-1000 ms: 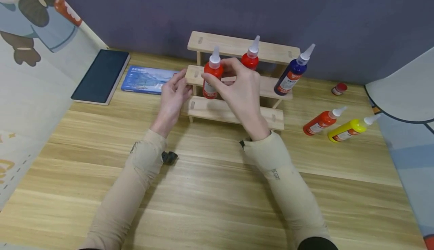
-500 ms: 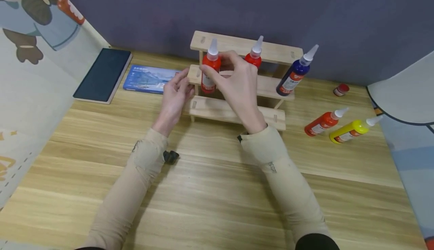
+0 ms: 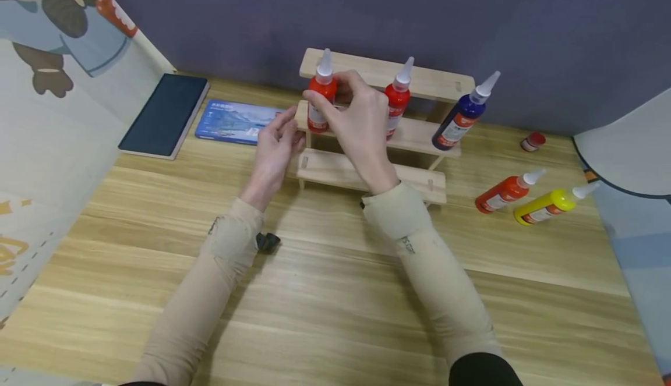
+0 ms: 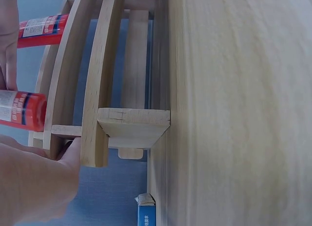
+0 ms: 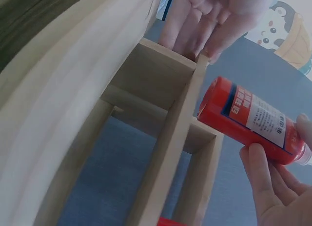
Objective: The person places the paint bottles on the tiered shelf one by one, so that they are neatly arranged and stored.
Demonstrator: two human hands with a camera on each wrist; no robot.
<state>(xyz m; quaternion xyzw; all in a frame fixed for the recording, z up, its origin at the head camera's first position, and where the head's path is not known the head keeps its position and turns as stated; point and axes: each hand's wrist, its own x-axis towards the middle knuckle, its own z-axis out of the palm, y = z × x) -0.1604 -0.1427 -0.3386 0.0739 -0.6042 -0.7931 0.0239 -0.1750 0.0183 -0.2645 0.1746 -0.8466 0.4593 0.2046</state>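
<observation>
A three-step wooden rack (image 3: 367, 176) stands at the back of the table. My left hand (image 3: 274, 147) grips the left end of its middle step, thumb and fingers about the board's edge. With thumb and fingers, my right hand (image 3: 359, 124) holds a red paint bottle (image 3: 321, 103) by its upper part, nozzle up, over the left end of that step. In the right wrist view the held bottle (image 5: 248, 118) has its base close to the board; contact cannot be told. Another red paint bottle (image 3: 396, 103) and a dark blue paint bottle (image 3: 459, 121) stand upright on the middle step.
Right of the rack are an orange-red paint bottle (image 3: 502, 194), a yellow paint bottle (image 3: 546, 206) and a small red-lidded jar (image 3: 533, 141). At left lie a blue box (image 3: 236, 121) and a dark notebook (image 3: 165, 115). A dark wall (image 3: 236, 19) rises behind the rack.
My right hand has carried the red bottle left and back over the middle step, uncovering more of the other red bottle. My left hand keeps its hold. The head view has shifted slightly.
</observation>
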